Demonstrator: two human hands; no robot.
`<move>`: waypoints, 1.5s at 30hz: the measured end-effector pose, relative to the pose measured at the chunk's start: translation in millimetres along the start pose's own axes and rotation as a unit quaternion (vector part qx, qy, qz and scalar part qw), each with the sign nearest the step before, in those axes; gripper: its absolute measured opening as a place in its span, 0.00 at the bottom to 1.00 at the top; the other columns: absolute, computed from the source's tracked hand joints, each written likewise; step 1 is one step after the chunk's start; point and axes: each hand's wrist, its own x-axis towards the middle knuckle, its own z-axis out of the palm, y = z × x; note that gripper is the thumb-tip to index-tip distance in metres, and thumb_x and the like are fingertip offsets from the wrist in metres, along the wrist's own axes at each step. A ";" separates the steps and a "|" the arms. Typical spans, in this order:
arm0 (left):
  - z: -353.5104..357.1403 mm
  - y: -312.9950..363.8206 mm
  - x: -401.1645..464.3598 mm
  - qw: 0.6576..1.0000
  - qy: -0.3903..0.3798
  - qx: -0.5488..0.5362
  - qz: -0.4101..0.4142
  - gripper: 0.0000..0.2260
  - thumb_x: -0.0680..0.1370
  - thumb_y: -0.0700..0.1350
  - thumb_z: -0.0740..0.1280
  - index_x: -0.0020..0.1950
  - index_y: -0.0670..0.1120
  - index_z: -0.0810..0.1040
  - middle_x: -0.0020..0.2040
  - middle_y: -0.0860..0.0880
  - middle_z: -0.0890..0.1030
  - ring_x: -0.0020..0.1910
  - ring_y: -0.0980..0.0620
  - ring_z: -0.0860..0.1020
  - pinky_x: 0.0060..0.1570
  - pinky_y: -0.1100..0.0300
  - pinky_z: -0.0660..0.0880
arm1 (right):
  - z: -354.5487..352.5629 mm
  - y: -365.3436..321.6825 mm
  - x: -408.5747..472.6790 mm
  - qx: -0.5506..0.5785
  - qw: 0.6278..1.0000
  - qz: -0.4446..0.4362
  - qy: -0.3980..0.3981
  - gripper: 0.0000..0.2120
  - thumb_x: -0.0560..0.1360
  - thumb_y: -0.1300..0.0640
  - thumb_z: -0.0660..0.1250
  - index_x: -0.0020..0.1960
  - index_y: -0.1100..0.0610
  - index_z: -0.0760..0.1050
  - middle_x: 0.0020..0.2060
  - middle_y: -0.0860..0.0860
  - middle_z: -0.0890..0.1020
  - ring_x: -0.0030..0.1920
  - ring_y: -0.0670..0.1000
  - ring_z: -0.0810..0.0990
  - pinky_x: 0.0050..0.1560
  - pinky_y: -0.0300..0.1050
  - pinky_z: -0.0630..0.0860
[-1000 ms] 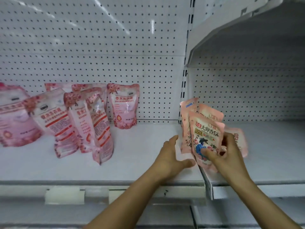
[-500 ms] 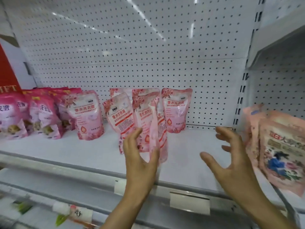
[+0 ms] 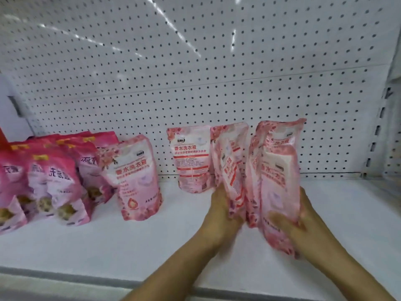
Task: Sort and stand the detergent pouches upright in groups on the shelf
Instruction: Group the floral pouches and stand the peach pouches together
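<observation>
Several light pink detergent pouches stand bunched at the middle right of the white shelf (image 3: pixel 130 240). My left hand (image 3: pixel 219 213) grips the left side of the bunch at a tilted pouch (image 3: pixel 230 170). My right hand (image 3: pixel 301 224) grips the front pouch (image 3: pixel 277 187) at its lower right, thumb across its face. Another light pink pouch (image 3: pixel 192 159) stands upright against the back panel just left of them. One more (image 3: pixel 138 179) stands alone further left, leaning slightly.
A group of darker magenta pouches (image 3: pixel 50 183) stands at the far left of the shelf. A white pegboard panel (image 3: pixel 195 72) forms the back. The shelf's front edge (image 3: pixel 65 276) runs along the bottom, and an upright post (image 3: pixel 373 146) is at the right.
Both hands have left the peach pouches on the right shelf, swung left and closed on the bunch of light pink pouches. The view turned left with them.
</observation>
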 end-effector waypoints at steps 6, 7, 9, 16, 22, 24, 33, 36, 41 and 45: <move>47.9 23.4 39.6 0.992 -0.110 0.041 0.037 0.44 0.75 0.44 0.72 0.79 0.62 0.44 0.79 0.53 0.52 0.78 0.48 0.57 0.76 0.48 0.60 | -17.3 -2.8 -4.9 -0.048 0.990 0.025 0.133 0.34 0.72 0.63 0.71 0.62 0.30 0.62 0.64 0.46 0.75 0.63 0.50 0.75 0.62 0.51 0.72; 59.2 28.7 44.9 0.990 -0.124 0.052 0.038 0.45 0.75 0.42 0.72 0.79 0.61 0.43 0.80 0.53 0.50 0.78 0.47 0.56 0.77 0.49 0.58 | -19.4 -6.4 -4.4 -0.051 0.987 0.022 0.148 0.34 0.72 0.65 0.71 0.60 0.29 0.62 0.62 0.46 0.75 0.62 0.50 0.76 0.61 0.50 0.72; 75.3 39.1 53.0 0.987 -0.139 0.068 0.043 0.46 0.75 0.42 0.72 0.79 0.61 0.41 0.80 0.53 0.48 0.79 0.46 0.54 0.77 0.51 0.57 | -23.8 -14.5 -3.2 -0.059 0.983 0.010 0.171 0.34 0.71 0.67 0.71 0.55 0.29 0.65 0.57 0.46 0.77 0.58 0.49 0.77 0.57 0.47 0.73; 25.7 53.9 26.6 0.983 -0.149 0.068 0.084 0.37 0.78 0.48 0.69 0.79 0.60 0.49 0.80 0.59 0.52 0.78 0.55 0.54 0.74 0.58 0.55 | -36.8 -36.9 -2.3 -0.098 0.969 -0.028 0.224 0.39 0.66 0.42 0.74 0.73 0.37 0.60 0.68 0.46 0.70 0.70 0.54 0.69 0.63 0.67 0.71; -67.9 43.0 0.9 0.987 0.024 0.117 0.112 0.28 0.79 0.50 0.68 0.75 0.62 0.60 0.65 0.68 0.62 0.64 0.65 0.65 0.64 0.64 0.64 | -30.9 -115.9 24.8 -0.214 0.879 -0.331 0.267 0.19 0.77 0.49 0.63 0.66 0.54 0.71 0.56 0.37 0.71 0.60 0.53 0.72 0.59 0.55 0.73; -99.2 44.2 10.4 0.978 0.084 0.148 0.121 0.26 0.79 0.48 0.68 0.74 0.59 0.63 0.66 0.64 0.64 0.64 0.63 0.65 0.66 0.60 0.66 | -17.0 -142.3 47.4 -0.247 0.870 -0.361 0.226 0.11 0.78 0.57 0.64 0.60 0.54 0.76 0.49 0.38 0.74 0.50 0.48 0.76 0.50 0.54 0.77; -189.9 77.4 121.2 0.936 0.068 0.341 0.057 0.22 0.82 0.45 0.64 0.75 0.48 0.66 0.73 0.49 0.71 0.68 0.48 0.72 0.64 0.56 0.67 | 38.0 -154.4 201.2 -0.615 0.781 -0.091 -0.066 0.24 0.75 0.65 0.61 0.68 0.48 0.71 0.63 0.50 0.74 0.60 0.55 0.76 0.44 0.47 0.69; -194.4 73.7 138.1 0.895 -0.019 0.443 0.044 0.16 0.80 0.48 0.66 0.66 0.46 0.75 0.59 0.47 0.79 0.54 0.47 0.78 0.52 0.55 0.73 | 43.0 -143.9 217.9 -0.612 0.786 -0.048 -0.081 0.14 0.74 0.59 0.65 0.60 0.51 0.78 0.55 0.49 0.80 0.53 0.54 0.79 0.42 0.45 0.69; -197.9 77.6 150.0 0.884 0.010 0.467 0.028 0.07 0.79 0.41 0.64 0.55 0.41 0.77 0.48 0.43 0.83 0.43 0.45 0.82 0.42 0.54 0.79 | 40.3 -141.8 217.8 -0.537 0.842 -0.032 -0.053 0.09 0.71 0.46 0.72 0.43 0.52 0.80 0.34 0.46 0.79 0.37 0.51 0.77 0.41 0.44 0.68; -202.9 89.2 151.2 0.972 -0.033 0.213 -0.093 0.19 0.80 0.32 0.57 0.71 0.42 0.68 0.30 0.43 0.81 0.26 0.50 0.80 0.36 0.54 0.83 | 47.9 -142.5 216.2 -0.546 0.837 -0.036 0.022 0.11 0.69 0.48 0.74 0.39 0.55 0.78 0.29 0.48 0.77 0.30 0.49 0.75 0.33 0.39 0.65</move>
